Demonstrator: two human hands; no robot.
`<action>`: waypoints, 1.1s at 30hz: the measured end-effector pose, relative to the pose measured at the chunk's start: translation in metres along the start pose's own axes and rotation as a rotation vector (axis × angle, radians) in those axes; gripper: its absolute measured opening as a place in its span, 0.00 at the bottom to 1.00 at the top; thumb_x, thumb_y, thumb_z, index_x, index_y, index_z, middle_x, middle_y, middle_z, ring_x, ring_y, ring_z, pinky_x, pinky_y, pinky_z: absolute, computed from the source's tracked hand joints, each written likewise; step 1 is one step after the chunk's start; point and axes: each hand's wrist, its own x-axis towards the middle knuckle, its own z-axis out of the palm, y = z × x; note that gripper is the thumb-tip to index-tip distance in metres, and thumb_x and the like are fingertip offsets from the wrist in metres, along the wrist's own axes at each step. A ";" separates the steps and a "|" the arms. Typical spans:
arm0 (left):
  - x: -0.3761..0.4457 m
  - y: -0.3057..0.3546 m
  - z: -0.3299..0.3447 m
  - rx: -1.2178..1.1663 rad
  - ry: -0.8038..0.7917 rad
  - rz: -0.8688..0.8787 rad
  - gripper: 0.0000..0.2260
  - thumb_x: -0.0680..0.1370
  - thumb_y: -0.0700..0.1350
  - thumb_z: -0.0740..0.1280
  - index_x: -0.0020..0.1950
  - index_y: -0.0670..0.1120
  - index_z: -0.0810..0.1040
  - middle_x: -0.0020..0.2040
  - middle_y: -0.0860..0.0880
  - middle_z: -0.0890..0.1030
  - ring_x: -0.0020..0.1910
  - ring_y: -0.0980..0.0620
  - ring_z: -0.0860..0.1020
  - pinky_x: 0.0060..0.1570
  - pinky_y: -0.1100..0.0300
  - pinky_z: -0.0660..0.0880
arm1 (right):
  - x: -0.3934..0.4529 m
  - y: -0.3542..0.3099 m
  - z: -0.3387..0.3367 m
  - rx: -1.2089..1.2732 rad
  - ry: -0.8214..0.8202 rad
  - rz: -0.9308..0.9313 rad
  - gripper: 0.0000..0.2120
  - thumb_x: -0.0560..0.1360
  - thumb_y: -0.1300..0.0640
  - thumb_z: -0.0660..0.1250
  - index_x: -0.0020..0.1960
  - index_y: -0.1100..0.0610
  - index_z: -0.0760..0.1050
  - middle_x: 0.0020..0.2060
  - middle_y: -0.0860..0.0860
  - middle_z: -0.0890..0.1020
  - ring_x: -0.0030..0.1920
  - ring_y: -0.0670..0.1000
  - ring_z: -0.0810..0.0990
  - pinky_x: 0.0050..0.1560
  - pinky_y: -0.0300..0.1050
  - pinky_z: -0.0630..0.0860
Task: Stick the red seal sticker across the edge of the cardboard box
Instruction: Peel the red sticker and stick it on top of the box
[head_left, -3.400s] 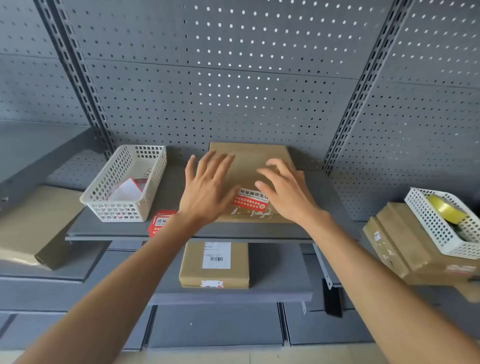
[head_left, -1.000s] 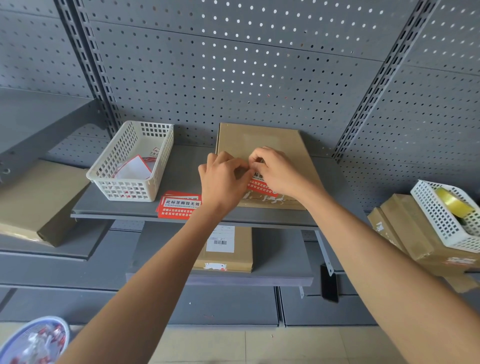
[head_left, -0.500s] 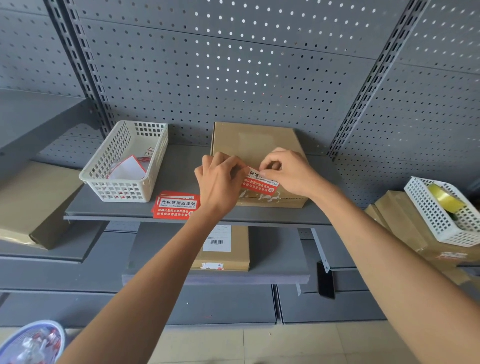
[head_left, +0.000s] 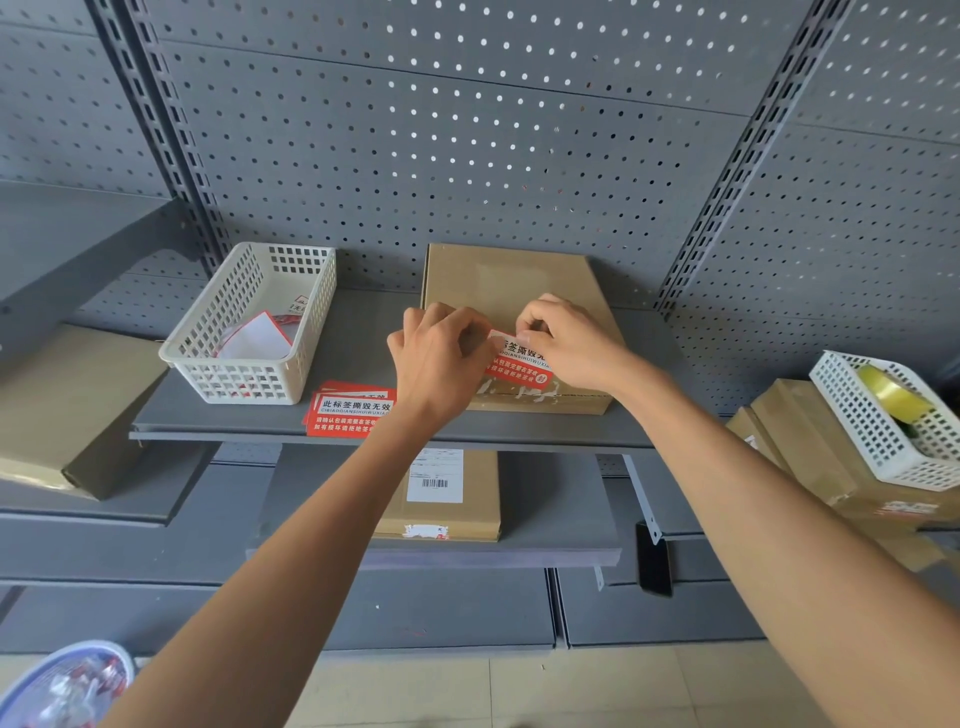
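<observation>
Near the shelf's (head_left: 260, 431) front edge, the left hand (head_left: 441, 364) and right hand (head_left: 571, 343) each pinch an end of the red sticker (head_left: 519, 361), held over the front edge of the cardboard box (head_left: 509, 280). The sticker looks thin, limp and tacky, so it is best gripped by its corners. Spare stickers (head_left: 350, 410) lie left of the box.

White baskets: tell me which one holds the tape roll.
The white basket at far right, atop cardboard boxes, holds the yellow tape roll; the left basket holds paper scraps.

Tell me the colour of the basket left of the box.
White basket, an open grid pattern; the head view shows it.
</observation>
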 end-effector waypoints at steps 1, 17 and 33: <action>0.000 0.001 0.000 0.011 -0.008 -0.001 0.08 0.79 0.58 0.68 0.51 0.56 0.81 0.53 0.57 0.75 0.54 0.51 0.65 0.55 0.54 0.58 | 0.000 0.000 0.000 0.003 -0.002 -0.001 0.06 0.82 0.55 0.63 0.48 0.54 0.75 0.51 0.48 0.74 0.50 0.48 0.73 0.48 0.44 0.67; -0.004 0.000 0.004 -0.053 0.029 -0.010 0.06 0.79 0.56 0.69 0.48 0.55 0.82 0.54 0.56 0.76 0.56 0.49 0.67 0.58 0.52 0.61 | -0.014 0.018 -0.003 0.103 0.100 0.005 0.04 0.75 0.59 0.72 0.42 0.53 0.82 0.48 0.48 0.80 0.47 0.51 0.80 0.54 0.53 0.77; -0.009 0.004 -0.002 -0.063 0.010 0.002 0.07 0.81 0.53 0.68 0.46 0.52 0.80 0.60 0.53 0.78 0.56 0.48 0.68 0.57 0.53 0.61 | -0.022 0.024 -0.003 0.208 0.150 -0.003 0.03 0.74 0.57 0.74 0.47 0.53 0.82 0.51 0.45 0.81 0.50 0.44 0.81 0.53 0.42 0.77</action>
